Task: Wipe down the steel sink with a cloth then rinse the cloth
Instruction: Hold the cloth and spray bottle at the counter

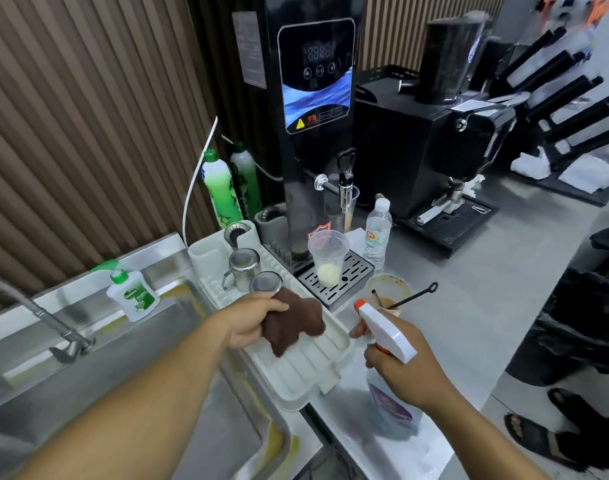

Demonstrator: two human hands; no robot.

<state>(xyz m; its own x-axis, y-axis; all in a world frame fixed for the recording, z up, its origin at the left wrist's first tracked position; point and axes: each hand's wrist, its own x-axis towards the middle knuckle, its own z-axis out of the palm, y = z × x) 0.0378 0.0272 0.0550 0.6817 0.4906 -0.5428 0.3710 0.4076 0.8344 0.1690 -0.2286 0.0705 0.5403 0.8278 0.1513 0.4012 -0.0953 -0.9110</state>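
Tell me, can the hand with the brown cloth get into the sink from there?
Probably yes. The left hand grips the brown cloth over the white drying tray, right beside the steel sink. Nothing stands between them; the faucet sits farther off.

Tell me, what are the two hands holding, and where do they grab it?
Left hand pinches the brown cloth by its upper edge. Right hand grips the spray bottle around its neck.

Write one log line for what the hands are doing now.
left hand: holds brown cloth over white tray | right hand: grips spray bottle | sink: not wiped yet
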